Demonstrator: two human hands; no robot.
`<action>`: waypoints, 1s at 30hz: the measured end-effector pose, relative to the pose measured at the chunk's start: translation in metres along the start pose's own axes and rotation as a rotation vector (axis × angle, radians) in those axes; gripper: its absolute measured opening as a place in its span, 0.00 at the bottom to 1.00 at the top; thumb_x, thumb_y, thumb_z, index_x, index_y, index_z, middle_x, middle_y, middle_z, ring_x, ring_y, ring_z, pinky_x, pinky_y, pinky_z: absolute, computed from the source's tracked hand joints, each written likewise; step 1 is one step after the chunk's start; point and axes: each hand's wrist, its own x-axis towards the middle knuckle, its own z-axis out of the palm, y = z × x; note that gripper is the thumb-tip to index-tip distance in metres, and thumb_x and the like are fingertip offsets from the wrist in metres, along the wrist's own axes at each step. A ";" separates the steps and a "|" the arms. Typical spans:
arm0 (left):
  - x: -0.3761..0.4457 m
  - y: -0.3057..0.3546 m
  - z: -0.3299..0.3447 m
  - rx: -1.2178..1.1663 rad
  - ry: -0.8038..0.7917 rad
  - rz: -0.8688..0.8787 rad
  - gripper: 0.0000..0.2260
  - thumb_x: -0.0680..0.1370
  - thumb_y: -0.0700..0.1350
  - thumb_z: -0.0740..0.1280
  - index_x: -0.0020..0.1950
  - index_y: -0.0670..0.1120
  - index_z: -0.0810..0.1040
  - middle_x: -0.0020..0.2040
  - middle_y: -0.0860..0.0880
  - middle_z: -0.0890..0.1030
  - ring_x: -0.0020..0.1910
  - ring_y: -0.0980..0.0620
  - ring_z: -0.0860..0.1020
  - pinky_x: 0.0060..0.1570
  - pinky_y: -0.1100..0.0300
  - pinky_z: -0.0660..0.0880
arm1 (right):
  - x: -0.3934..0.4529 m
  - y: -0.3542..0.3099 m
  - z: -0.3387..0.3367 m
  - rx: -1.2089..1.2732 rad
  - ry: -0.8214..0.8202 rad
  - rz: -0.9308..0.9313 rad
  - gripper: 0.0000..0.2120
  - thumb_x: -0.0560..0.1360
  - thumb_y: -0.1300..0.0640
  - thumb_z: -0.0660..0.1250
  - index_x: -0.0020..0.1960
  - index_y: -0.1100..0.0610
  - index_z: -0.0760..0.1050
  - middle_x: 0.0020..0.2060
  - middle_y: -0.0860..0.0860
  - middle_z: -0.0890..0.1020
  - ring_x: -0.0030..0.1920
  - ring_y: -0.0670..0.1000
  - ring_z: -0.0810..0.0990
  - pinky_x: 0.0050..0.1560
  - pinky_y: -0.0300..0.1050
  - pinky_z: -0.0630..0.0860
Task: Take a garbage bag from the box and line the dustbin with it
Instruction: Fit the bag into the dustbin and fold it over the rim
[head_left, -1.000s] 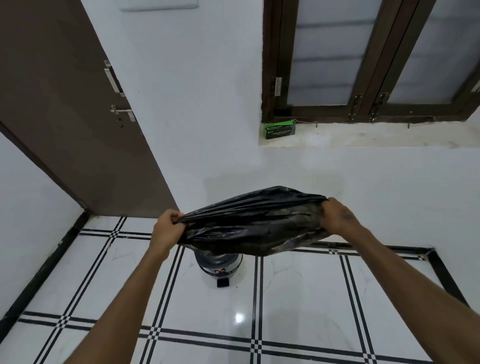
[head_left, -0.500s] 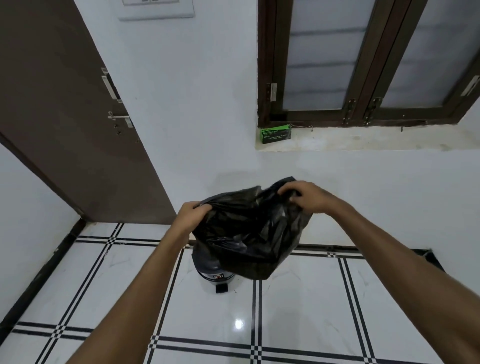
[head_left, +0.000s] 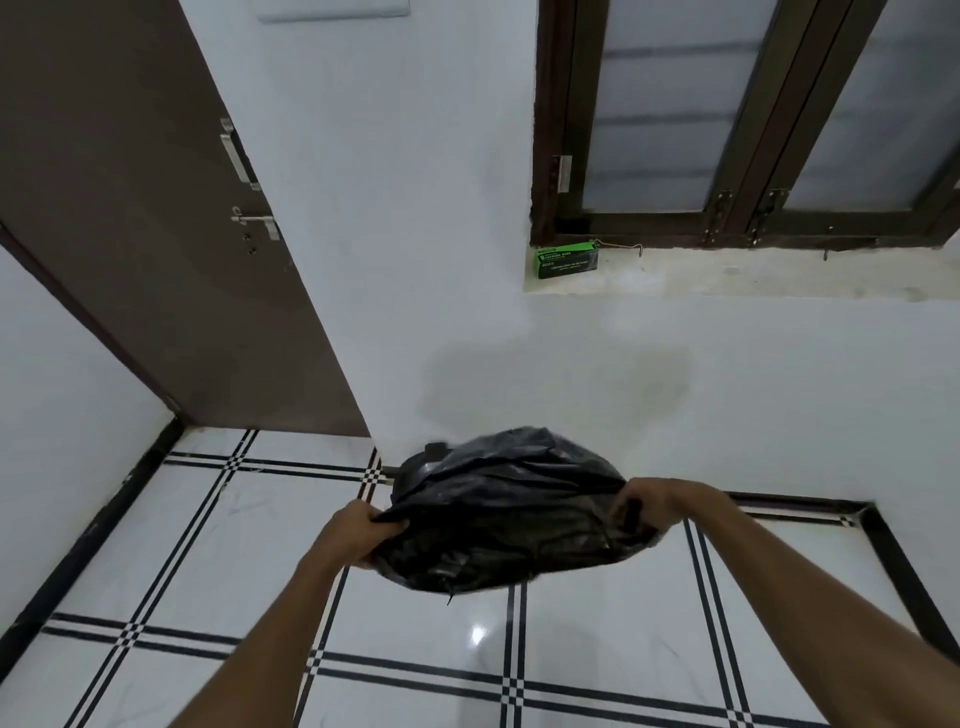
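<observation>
A black garbage bag (head_left: 498, 509) is stretched between both hands, low over the floor near the white wall. My left hand (head_left: 363, 530) grips its left edge and my right hand (head_left: 652, 506) grips its right edge. The bag covers the dustbin almost completely; only a dark curved piece, perhaps the dustbin's lid or rim (head_left: 423, 465), shows at the bag's upper left. The green garbage bag box (head_left: 567, 262) lies on the window ledge, far above and behind the bag.
A brown door (head_left: 130, 218) with a handle stands at the left. A dark-framed window (head_left: 753, 119) sits above the stone ledge (head_left: 753, 275). White floor tiles (head_left: 597, 639) with black lines spread below; a black skirting runs along the walls.
The bag has come down from chest height onto the dustbin, which it now hides. Both hands have moved lower and spread wider apart, still holding the bag's edges.
</observation>
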 end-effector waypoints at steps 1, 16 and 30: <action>-0.002 0.004 -0.003 -0.205 -0.063 -0.005 0.14 0.75 0.49 0.73 0.46 0.37 0.83 0.38 0.43 0.84 0.32 0.51 0.83 0.29 0.63 0.78 | 0.002 0.001 -0.003 0.005 0.026 -0.016 0.27 0.70 0.75 0.55 0.53 0.50 0.82 0.56 0.54 0.82 0.54 0.57 0.83 0.45 0.46 0.83; -0.006 0.040 -0.007 0.063 0.654 0.440 0.19 0.73 0.35 0.65 0.61 0.50 0.81 0.49 0.49 0.79 0.46 0.47 0.79 0.43 0.58 0.72 | -0.007 -0.044 -0.014 0.044 0.882 -0.228 0.20 0.77 0.66 0.58 0.66 0.52 0.70 0.57 0.48 0.74 0.47 0.48 0.76 0.45 0.37 0.75; 0.003 0.045 -0.025 -0.469 0.255 0.169 0.06 0.70 0.35 0.72 0.39 0.41 0.76 0.36 0.36 0.83 0.30 0.45 0.82 0.40 0.48 0.83 | -0.002 -0.034 -0.035 0.015 0.630 -0.071 0.17 0.74 0.67 0.62 0.61 0.62 0.76 0.59 0.61 0.81 0.59 0.62 0.79 0.57 0.50 0.75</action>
